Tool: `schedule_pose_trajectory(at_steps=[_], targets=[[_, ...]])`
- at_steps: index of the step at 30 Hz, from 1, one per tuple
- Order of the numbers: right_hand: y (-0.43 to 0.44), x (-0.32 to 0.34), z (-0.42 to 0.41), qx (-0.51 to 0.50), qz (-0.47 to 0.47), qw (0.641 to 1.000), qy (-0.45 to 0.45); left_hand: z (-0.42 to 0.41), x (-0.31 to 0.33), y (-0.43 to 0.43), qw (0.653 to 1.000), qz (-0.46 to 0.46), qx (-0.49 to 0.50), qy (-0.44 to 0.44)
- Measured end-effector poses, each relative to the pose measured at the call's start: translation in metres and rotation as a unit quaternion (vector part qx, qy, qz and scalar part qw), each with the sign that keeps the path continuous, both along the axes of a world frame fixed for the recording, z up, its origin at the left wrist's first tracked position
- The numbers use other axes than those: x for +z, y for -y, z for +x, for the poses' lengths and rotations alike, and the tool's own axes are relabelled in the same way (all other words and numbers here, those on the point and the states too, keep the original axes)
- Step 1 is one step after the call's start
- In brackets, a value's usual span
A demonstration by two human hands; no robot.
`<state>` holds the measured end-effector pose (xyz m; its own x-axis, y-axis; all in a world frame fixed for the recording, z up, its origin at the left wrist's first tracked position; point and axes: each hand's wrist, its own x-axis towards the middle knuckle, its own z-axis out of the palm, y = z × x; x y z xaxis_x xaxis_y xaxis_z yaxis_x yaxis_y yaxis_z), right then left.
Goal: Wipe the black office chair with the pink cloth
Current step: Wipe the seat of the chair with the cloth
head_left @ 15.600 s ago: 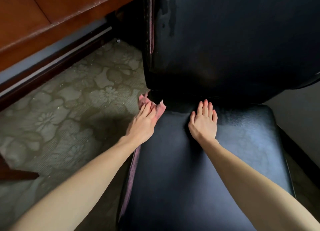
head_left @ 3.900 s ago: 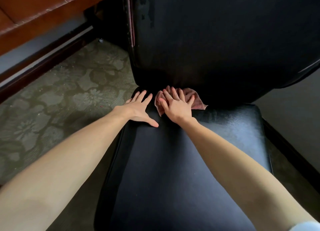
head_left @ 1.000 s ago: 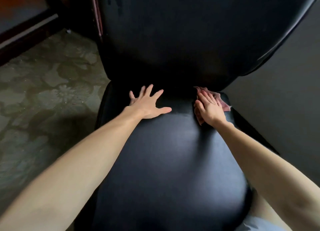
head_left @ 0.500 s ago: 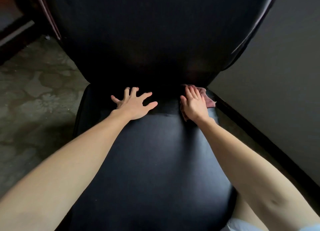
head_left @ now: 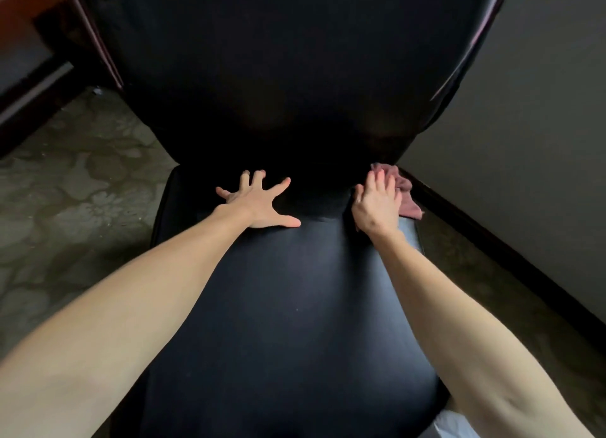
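The black office chair [head_left: 288,306] fills the middle of the view, its seat in front of me and its tall backrest rising behind. My left hand [head_left: 259,201] lies flat with spread fingers on the back of the seat, near the crease under the backrest. My right hand [head_left: 377,204] presses the pink cloth [head_left: 406,198] with straight fingers onto the seat's rear right corner. Part of the cloth sticks out past my fingers over the seat's right edge; the rest is hidden under my palm.
A patterned carpet [head_left: 72,208] covers the floor on the left. A grey wall [head_left: 541,142] with a dark skirting board [head_left: 492,241] runs close along the chair's right side. Wooden furniture [head_left: 26,18] stands at the upper left.
My right hand has slid the cloth further right, to the seat's rear right corner. My left hand stays flat on the seat's back. The view has shifted slightly.
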<state>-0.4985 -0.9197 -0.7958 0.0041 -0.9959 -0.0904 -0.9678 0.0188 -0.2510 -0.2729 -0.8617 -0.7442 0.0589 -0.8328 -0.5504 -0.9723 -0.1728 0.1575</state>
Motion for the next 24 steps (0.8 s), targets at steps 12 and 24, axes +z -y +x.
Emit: schedule_pose_trajectory(at_steps=[12, 24], targets=[[-0.001, -0.002, -0.034, 0.004, 0.004, 1.000, 0.004, -0.003, -0.005, 0.004, 1.000, -0.002, 0.008, 0.010], [-0.041, 0.003, -0.011, 0.104, 0.007, 0.994, -0.019, -0.062, 0.008, 0.008, 0.997, 0.070, -0.032, 0.015]])
